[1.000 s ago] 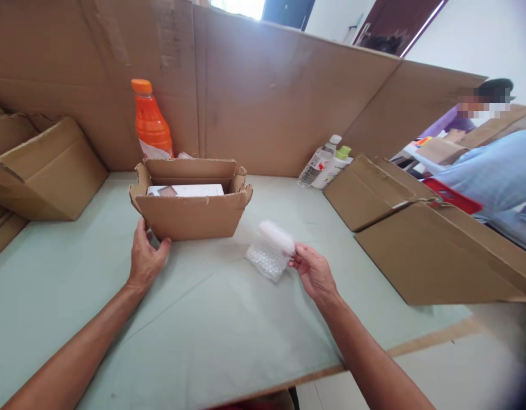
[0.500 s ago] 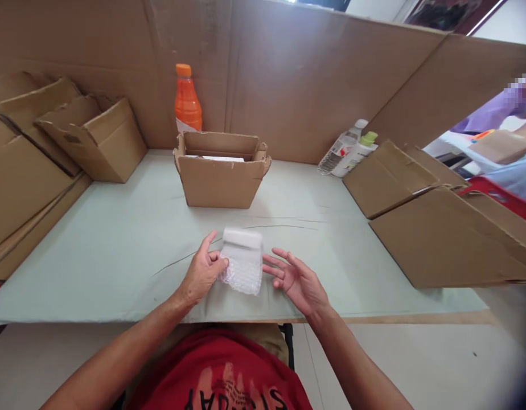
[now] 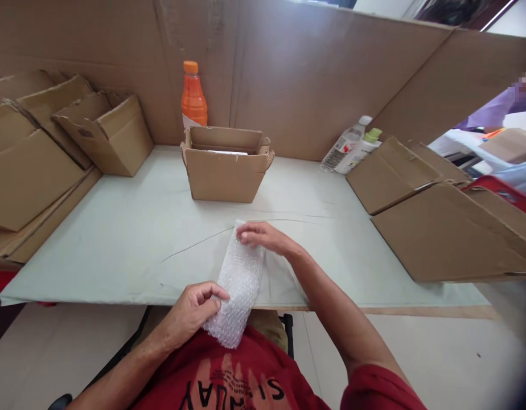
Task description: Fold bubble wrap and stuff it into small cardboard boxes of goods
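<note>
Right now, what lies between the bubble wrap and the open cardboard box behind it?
Nothing: in the head view, only bare pale green table cover lies between the bubble wrap and the open cardboard box.

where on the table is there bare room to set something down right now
The widest bare patch of the table lies left of the bubble wrap, between the open box and the near edge. A smaller one lies right of the right hand, before the flattened cartons. The left cartons and back bottles crowd the edges.
</note>
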Demonstrator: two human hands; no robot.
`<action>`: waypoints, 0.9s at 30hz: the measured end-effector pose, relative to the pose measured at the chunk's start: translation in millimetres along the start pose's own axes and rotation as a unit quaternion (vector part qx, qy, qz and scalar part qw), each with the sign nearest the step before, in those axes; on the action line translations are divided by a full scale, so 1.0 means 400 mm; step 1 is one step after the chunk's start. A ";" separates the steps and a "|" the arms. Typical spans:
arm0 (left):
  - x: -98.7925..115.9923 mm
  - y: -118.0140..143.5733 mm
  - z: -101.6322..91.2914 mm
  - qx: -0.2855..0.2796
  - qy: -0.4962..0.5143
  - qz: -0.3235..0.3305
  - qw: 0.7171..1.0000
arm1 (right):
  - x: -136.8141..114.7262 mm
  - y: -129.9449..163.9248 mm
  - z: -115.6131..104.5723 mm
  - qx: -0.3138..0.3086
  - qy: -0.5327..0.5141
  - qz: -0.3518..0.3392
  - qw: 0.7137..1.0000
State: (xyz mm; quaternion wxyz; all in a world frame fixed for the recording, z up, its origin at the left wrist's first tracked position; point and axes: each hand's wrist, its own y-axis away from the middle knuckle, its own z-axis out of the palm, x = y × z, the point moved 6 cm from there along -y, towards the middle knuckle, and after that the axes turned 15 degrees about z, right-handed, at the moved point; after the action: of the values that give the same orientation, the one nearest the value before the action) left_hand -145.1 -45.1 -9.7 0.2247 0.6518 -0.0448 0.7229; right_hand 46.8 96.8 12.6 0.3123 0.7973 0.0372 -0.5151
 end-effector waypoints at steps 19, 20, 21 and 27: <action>0.091 -0.098 0.032 0.032 0.233 0.023 0.972 | 0.067 0.194 0.028 0.203 0.232 -0.109 0.945; 0.084 -0.098 0.032 0.031 0.229 0.018 0.973 | 0.064 0.184 0.028 0.216 0.276 -0.111 0.930; 0.076 -0.097 0.031 0.031 0.225 0.012 0.974 | 0.062 0.172 0.024 0.232 0.315 -0.109 0.914; 0.049 -0.116 0.027 0.067 0.232 -0.019 0.970 | 0.059 0.130 -0.074 0.356 0.365 -0.039 0.859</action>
State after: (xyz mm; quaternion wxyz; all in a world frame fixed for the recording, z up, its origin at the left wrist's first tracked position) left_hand -118.4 -2.2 0.3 0.1985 0.4803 0.0702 0.8515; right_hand 101.4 64.6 24.7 -0.0491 0.9830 -0.0065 -0.1767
